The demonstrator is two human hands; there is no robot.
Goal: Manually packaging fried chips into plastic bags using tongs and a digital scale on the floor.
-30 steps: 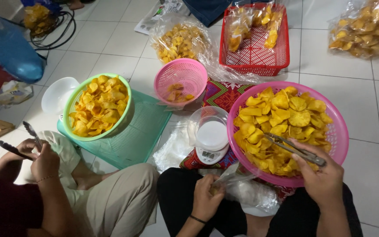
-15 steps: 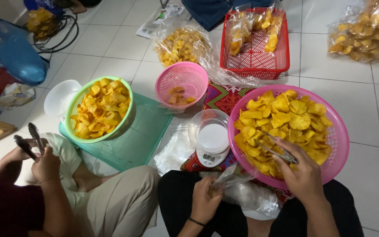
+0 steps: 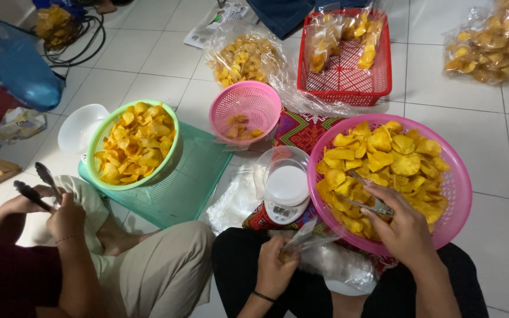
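Your right hand (image 3: 405,227) is closed around metal tongs (image 3: 367,194), tips buried in the yellow chips (image 3: 384,162) of the large pink basket (image 3: 458,194); the tongs' long axis runs up-left from your fingers. Your left hand (image 3: 275,268) pinches a clear plastic bag (image 3: 307,235) near your lap, just below-left of the basket rim. A small scale (image 3: 284,197) stands between; a co-worker's hands (image 3: 60,212) with dark tongs (image 3: 39,185) lie well left

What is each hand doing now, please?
Left hand: closed on a clear plastic bag.
Right hand: closed on metal tongs, their tips in the yellow chips of the big pink basket.
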